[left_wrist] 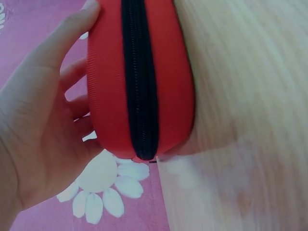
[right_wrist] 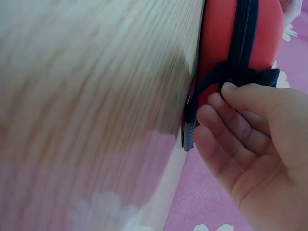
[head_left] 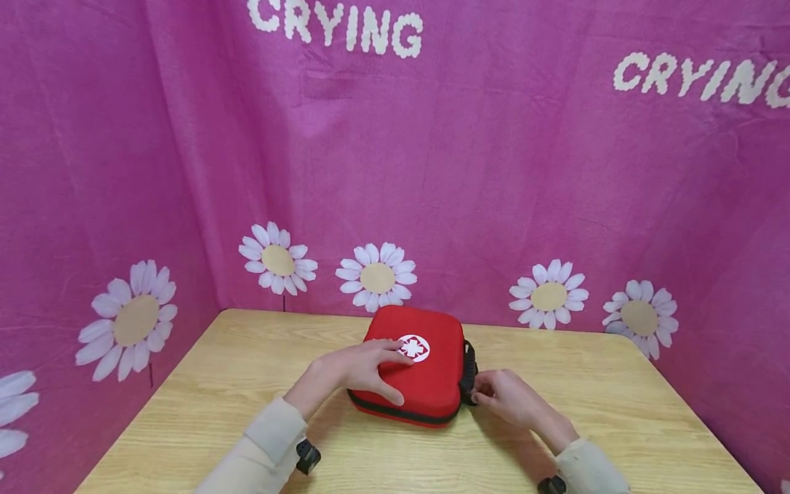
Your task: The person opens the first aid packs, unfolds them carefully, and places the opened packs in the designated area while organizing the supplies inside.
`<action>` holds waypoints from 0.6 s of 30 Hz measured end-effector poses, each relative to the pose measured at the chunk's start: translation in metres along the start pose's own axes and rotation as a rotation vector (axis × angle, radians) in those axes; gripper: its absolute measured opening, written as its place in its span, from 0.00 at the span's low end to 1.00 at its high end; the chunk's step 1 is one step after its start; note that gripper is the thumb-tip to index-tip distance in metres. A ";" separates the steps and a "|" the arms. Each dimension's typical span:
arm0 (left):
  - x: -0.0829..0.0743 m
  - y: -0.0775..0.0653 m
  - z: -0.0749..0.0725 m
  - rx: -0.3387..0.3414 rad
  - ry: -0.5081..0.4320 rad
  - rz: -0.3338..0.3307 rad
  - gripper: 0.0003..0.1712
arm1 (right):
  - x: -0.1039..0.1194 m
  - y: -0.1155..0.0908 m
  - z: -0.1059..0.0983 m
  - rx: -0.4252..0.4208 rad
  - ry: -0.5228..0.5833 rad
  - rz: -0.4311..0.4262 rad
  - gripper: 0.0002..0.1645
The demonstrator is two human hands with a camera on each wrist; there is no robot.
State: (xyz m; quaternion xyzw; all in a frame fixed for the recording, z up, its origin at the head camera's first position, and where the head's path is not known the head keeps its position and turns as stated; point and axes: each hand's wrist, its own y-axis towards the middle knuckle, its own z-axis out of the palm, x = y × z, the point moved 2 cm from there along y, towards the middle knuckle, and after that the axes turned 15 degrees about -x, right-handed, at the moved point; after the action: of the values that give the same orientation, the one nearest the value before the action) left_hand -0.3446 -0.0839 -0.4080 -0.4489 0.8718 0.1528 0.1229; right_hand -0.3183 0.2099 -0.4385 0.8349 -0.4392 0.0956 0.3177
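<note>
A red first-aid case [head_left: 426, 387] with a white cross emblem lies closed on the table. A black zipper [left_wrist: 139, 91] runs round its side, and a black carrying handle [head_left: 469, 367] is on its right side. My left hand [head_left: 364, 367] rests on the lid with fingers spread, the thumb near the front edge. At the handle's near end, my right hand [head_left: 509, 396] pinches a zipper pull between thumb and index finger. In the right wrist view the fingertips [right_wrist: 230, 87] mostly hide the pull; the other fingers are loosely bent.
The light wooden table [head_left: 555, 446] extends around the case. Behind it and along both sides hangs a pink cloth [head_left: 444, 171] with white daisies and lettering. Each wrist carries a small black device [head_left: 307, 456] near the sleeve.
</note>
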 end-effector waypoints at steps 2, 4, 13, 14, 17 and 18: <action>-0.002 0.000 0.002 -0.007 -0.005 -0.013 0.42 | 0.001 -0.001 -0.001 0.019 0.029 -0.016 0.08; -0.003 -0.001 0.003 -0.018 -0.007 -0.024 0.43 | 0.001 -0.002 -0.002 0.042 0.059 -0.019 0.06; -0.017 0.002 0.002 -0.035 0.065 -0.035 0.44 | 0.007 -0.005 -0.006 0.119 0.050 -0.061 0.04; -0.018 0.002 0.001 -0.033 0.074 -0.040 0.44 | 0.008 -0.005 -0.006 0.125 0.049 -0.062 0.03; -0.021 0.004 -0.001 -0.030 0.100 -0.052 0.45 | 0.010 -0.005 -0.007 0.129 0.043 -0.063 0.03; -0.022 0.004 -0.001 -0.029 0.105 -0.054 0.45 | 0.011 -0.005 -0.007 0.129 0.042 -0.062 0.03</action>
State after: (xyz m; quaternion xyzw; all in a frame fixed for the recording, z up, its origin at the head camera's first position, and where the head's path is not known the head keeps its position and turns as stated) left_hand -0.3356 -0.0659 -0.3989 -0.4816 0.8622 0.1382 0.0744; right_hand -0.3071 0.2091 -0.4303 0.8645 -0.3994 0.1315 0.2752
